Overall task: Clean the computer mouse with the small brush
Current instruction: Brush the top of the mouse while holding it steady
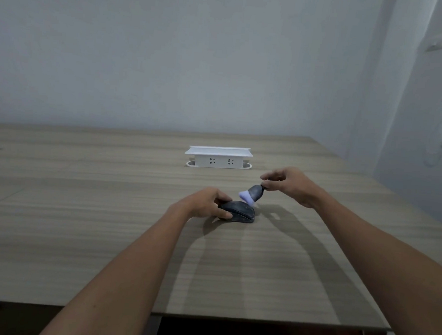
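A dark computer mouse lies on the wooden table, near its middle. My left hand grips the mouse from its left side, thumb in front and fingers behind. My right hand pinches the short dark handle of a small brush between thumb and fingers. The brush slants down to the left, and its pale lilac bristles sit just above the right end of the mouse, touching or nearly touching it.
A white pop-up power socket box stands on the table behind the mouse. The table's front edge runs close to me. Walls close the back and right, with a light switch high on the right.
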### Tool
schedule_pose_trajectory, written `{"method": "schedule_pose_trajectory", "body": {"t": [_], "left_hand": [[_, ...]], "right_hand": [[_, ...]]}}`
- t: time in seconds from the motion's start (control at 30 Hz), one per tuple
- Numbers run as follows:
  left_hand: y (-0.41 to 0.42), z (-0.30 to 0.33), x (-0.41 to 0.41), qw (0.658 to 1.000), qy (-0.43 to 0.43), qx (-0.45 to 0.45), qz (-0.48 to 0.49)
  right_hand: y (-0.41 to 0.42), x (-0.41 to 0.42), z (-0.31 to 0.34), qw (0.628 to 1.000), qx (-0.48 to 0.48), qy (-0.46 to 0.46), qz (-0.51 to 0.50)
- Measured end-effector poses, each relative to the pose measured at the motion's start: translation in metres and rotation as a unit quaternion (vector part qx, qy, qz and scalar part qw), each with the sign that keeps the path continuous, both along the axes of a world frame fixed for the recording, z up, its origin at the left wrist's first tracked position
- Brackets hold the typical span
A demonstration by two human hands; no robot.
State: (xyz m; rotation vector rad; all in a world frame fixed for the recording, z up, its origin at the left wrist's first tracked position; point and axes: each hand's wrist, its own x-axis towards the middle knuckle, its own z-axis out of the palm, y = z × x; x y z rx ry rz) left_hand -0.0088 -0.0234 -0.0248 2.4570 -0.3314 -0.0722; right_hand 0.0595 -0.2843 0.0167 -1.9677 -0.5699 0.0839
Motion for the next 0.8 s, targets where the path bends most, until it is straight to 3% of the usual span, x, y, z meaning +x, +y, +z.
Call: {"method": "schedule_pose_trajectory", "body": {"t": [0.23,0.43,0.63,0.8], "left_hand": [[0.002,-0.001,0.002,1.000,0.002,-0.004,-0.001],[0.001,-0.001,0.001,1.000,0.008,0.003,0.001],[-0.002,-0.001,-0.001,1.000,0.010,0.010,-0.004],[-0.002,0.000,0.000,1.000,0.007,0.029,-0.003]], "right_hand": [[0.003,-0.003,-0.007,0.998,-0.035,-0.053,0.001],[-0.010,0.000,0.003,0.970,-0.217,-0.104,0.022],[0.007,-0.014,0.003,0.988,-0.128,-0.087,0.027],[0.005,-0.013,0.006,0.956,-0.253,-0.146,0.000]]}}
